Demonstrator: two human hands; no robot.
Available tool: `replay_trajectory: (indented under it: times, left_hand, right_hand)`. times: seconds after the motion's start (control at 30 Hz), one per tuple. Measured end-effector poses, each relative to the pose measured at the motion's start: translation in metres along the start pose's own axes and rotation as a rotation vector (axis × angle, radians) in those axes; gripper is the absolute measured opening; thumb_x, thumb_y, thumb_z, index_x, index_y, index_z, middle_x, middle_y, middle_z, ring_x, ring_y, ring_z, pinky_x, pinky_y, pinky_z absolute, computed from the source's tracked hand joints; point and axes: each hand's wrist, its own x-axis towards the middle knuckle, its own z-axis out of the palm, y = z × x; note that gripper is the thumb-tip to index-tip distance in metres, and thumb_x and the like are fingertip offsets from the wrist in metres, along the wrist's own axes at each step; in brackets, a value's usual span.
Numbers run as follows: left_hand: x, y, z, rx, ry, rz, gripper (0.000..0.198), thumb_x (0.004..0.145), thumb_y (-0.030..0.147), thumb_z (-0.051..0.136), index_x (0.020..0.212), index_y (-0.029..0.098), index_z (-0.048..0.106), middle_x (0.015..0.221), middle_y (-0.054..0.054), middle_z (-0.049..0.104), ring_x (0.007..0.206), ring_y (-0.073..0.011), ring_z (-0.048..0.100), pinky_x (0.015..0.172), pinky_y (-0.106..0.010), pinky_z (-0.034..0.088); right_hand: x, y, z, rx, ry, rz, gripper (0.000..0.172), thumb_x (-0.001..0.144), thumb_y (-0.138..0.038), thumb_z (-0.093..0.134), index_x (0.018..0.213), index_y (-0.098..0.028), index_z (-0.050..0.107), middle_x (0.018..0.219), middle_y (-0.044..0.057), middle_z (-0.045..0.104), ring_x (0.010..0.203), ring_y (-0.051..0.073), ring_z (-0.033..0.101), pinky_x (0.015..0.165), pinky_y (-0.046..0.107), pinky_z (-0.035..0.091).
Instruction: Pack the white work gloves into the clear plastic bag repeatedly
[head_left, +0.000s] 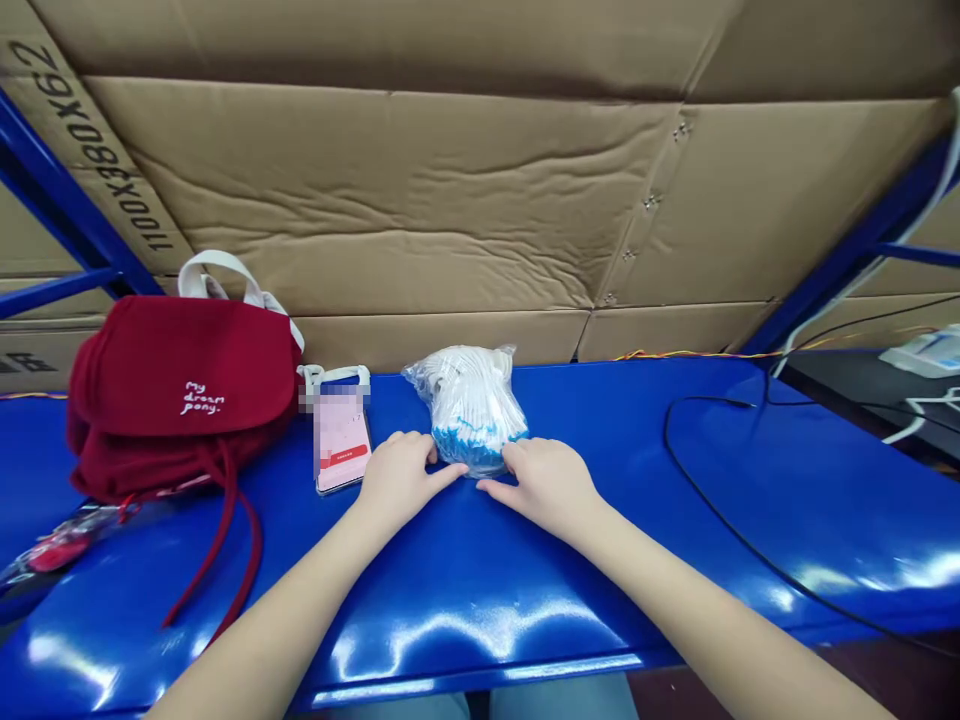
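Observation:
A clear plastic bag of white knit gloves with blue edging point(480, 405) lies on the blue tabletop in front of me. My left hand point(401, 475) is at its near left corner, fingers curled against the plastic and thumb stretched along the near edge. At the near right corner, my right hand point(547, 485) has its bent fingers on the bag, with the thumb pointing inward. Both hands grip the bag from its sides; some fingertips are hidden. Just left of my left hand lies a phone point(343, 445) with a pink screen and a white strap.
A dark red backpack point(187, 370) with white handles and hanging red cords stands at the left. A black cable point(720, 510) curves over the right side of the blue table point(465, 580). Cardboard point(420, 220) backs the table, between blue frame posts point(817, 250).

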Motion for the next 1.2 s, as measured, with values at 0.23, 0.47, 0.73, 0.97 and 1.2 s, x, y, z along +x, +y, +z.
replay_trajectory:
  times: [0.23, 0.47, 0.73, 0.97, 1.2]
  left_hand:
    - [0.001, -0.003, 0.017, -0.145, 0.050, 0.107, 0.034, 0.091, 0.039, 0.041, 0.070, 0.019, 0.057, 0.072, -0.003, 0.058, 0.072, -0.0177, 0.055, 0.066, -0.028, 0.039]
    - [-0.001, -0.010, -0.003, -0.326, 0.268, 0.058, 0.031, 0.092, 0.035, 0.039, 0.071, 0.019, 0.056, 0.072, -0.001, 0.056, 0.067, -0.0146, 0.052, 0.064, -0.027, 0.038]
    - [-0.005, -0.017, -0.007, -0.496, 0.153, -0.103, 0.022, 0.082, 0.032, 0.051, 0.101, 0.021, 0.050, 0.087, 0.000, 0.057, 0.058, -0.0102, 0.052, 0.055, -0.025, 0.043]
    - [-0.011, -0.002, 0.001, -0.703, 0.071, -0.050, 0.025, 0.077, 0.033, 0.059, 0.096, 0.020, 0.047, 0.098, -0.003, 0.053, 0.070, -0.0115, 0.057, 0.058, -0.025, 0.049]
    - [-0.005, -0.017, -0.018, -0.927, 0.212, -0.187, 0.041, 0.074, 0.032, 0.060, 0.109, 0.021, 0.043, 0.086, 0.001, 0.052, 0.056, -0.0075, 0.054, 0.056, -0.024, 0.048]
  right_hand:
    - [0.002, -0.003, 0.021, -0.088, 0.088, -0.085, 0.021, 0.090, -0.025, 0.044, 0.081, -0.017, 0.060, 0.079, 0.007, 0.063, 0.073, 0.019, 0.057, 0.061, 0.028, 0.033]
    - [-0.001, 0.020, 0.013, 0.190, 0.314, 0.075, 0.024, 0.089, -0.024, 0.038, 0.076, -0.020, 0.057, 0.077, 0.004, 0.060, 0.072, 0.016, 0.055, 0.064, 0.025, 0.037]
    - [-0.003, 0.053, 0.011, 0.580, 0.142, 0.312, 0.016, 0.074, -0.028, 0.053, 0.088, -0.021, 0.052, 0.076, -0.001, 0.058, 0.062, 0.013, 0.053, 0.059, 0.025, 0.042]
    - [-0.007, 0.028, 0.008, 0.388, -0.012, 0.030, 0.022, 0.080, -0.040, 0.057, 0.072, -0.021, 0.050, 0.073, 0.000, 0.056, 0.066, 0.014, 0.051, 0.057, 0.024, 0.036]
    - [-0.013, 0.040, -0.002, 0.416, -0.029, 0.051, 0.023, 0.087, -0.039, 0.047, 0.072, -0.021, 0.049, 0.066, -0.002, 0.053, 0.058, 0.012, 0.049, 0.054, 0.024, 0.034]
